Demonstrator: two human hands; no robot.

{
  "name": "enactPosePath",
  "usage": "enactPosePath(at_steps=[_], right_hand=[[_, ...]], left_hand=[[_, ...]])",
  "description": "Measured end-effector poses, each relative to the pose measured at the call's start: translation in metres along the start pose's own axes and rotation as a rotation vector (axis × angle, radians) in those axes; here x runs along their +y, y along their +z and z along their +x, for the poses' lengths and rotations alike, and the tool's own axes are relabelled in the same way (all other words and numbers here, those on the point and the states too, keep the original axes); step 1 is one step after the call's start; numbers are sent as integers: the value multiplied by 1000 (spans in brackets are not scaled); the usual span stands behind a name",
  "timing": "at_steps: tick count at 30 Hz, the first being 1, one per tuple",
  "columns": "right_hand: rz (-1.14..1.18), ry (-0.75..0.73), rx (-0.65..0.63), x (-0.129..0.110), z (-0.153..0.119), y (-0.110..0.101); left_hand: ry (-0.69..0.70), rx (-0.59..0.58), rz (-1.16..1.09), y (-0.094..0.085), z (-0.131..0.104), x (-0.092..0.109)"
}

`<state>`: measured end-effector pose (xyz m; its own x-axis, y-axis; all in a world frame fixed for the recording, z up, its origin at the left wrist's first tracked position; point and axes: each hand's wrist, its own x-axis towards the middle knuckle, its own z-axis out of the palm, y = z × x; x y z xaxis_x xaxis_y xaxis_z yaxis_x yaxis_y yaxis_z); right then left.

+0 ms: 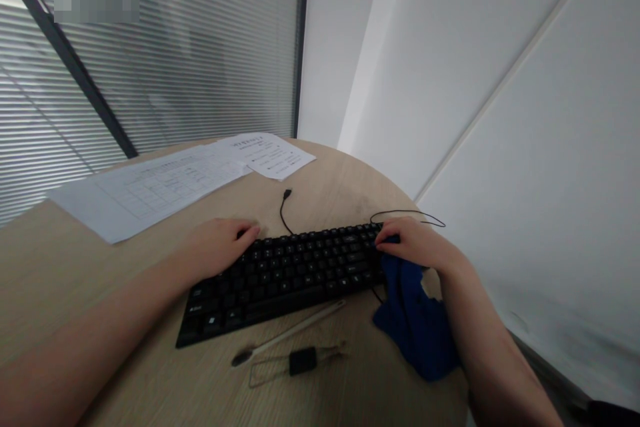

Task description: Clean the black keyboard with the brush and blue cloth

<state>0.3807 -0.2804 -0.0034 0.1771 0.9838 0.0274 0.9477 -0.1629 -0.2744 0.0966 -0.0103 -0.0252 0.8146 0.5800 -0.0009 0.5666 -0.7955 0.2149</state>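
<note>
A black keyboard [300, 267] lies at a slant on the round wooden table [345, 180]. My left hand [225, 243] rests on its upper left part, fingers curled over the far edge and thumb on top; the fingertips are largely hidden. At the keyboard's right end, my right hand [405, 240] pinches a blue cloth [417, 320], which hangs down over the table toward the near right edge. Nearer to me lie a thin brush-like tool [290, 333] with a dark end and a wire tool with a black block [303, 361].
Printed papers [175, 180] spread over the table's far left. A USB plug [287, 193] on a short stretch of cable sticks out behind the keyboard, and a cable loop [415, 212] lies behind my right hand. Window blinds and a white wall [500, 113] border the table.
</note>
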Motion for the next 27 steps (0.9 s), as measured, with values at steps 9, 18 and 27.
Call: enactPosePath(at_steps=[9,18,27], right_hand=[[4,11,-7,-2,1,1],[-51,56,54,-8,5,4],[12,139,127,-9,5,6]], left_hand=[[19,-14,15,-2,0,2],[25,-8,20,0,0,-1],[5,-4,11,-2,-1,0]])
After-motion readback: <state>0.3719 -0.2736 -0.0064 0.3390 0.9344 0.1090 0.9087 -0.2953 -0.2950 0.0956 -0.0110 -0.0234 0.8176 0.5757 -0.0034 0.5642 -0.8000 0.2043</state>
